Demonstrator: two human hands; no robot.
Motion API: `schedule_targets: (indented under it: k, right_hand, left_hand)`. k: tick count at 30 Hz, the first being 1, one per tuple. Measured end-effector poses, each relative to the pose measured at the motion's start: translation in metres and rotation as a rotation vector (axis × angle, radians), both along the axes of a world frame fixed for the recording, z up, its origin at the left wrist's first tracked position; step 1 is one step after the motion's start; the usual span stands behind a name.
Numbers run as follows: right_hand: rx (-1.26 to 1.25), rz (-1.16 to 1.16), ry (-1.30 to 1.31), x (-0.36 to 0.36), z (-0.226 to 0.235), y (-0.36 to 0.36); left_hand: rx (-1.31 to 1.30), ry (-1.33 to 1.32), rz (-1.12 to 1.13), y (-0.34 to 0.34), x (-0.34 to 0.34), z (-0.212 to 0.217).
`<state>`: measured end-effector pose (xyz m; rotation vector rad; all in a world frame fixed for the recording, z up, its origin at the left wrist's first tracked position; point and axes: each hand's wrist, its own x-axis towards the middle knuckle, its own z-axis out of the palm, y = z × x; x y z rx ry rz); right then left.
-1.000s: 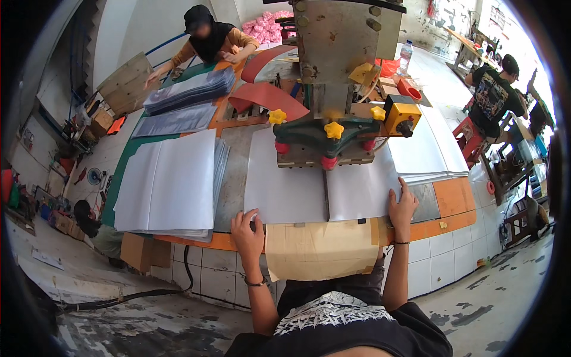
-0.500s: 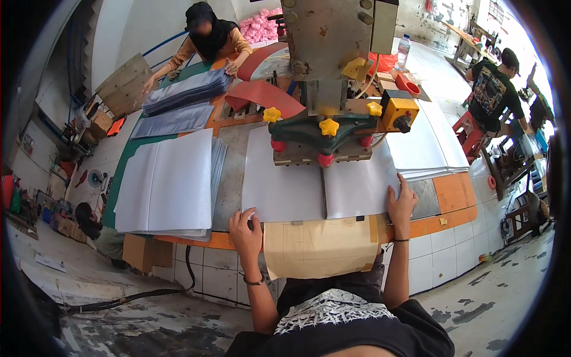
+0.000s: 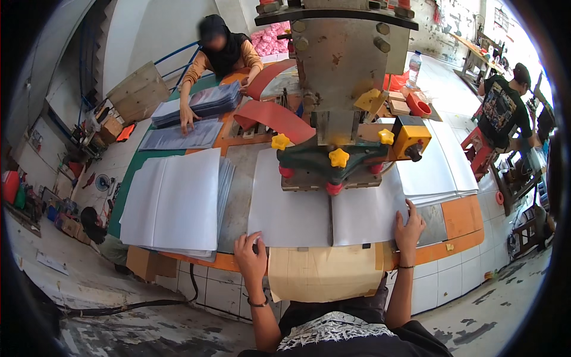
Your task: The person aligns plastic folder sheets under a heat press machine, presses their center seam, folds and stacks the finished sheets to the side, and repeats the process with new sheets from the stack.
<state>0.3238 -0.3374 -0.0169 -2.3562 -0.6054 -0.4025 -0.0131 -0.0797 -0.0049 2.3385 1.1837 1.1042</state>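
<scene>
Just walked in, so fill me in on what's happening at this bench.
A person stands at a press machine with both hands flat on a white folded sheet lying under the press head. The left hand presses the sheet's near left corner; the right hand holds its right edge. A stack of white sheets lies to the left. Across the table, another person's hand rests on grey transparent sheets.

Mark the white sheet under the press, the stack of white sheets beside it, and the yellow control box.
white sheet (image 3: pixel 291 217): head view, its left half.
stack of white sheets (image 3: pixel 175 202): head view, middle of the top sheet.
yellow control box (image 3: pixel 410 137): head view, its top face.
</scene>
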Motion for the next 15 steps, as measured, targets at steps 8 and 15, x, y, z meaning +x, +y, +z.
schedule_targets:
  k: [8, 15]
  right_hand:
    - [0.016, -0.004, 0.055, -0.0011, 0.0047, 0.0023]
    - [0.024, -0.02, 0.089, -0.0022, 0.0096, 0.0055]
  left_hand:
    - [-0.001, 0.021, 0.013, 0.0015, -0.0011, -0.0008]
    - [-0.024, 0.04, 0.021, 0.003, 0.0031, 0.0036]
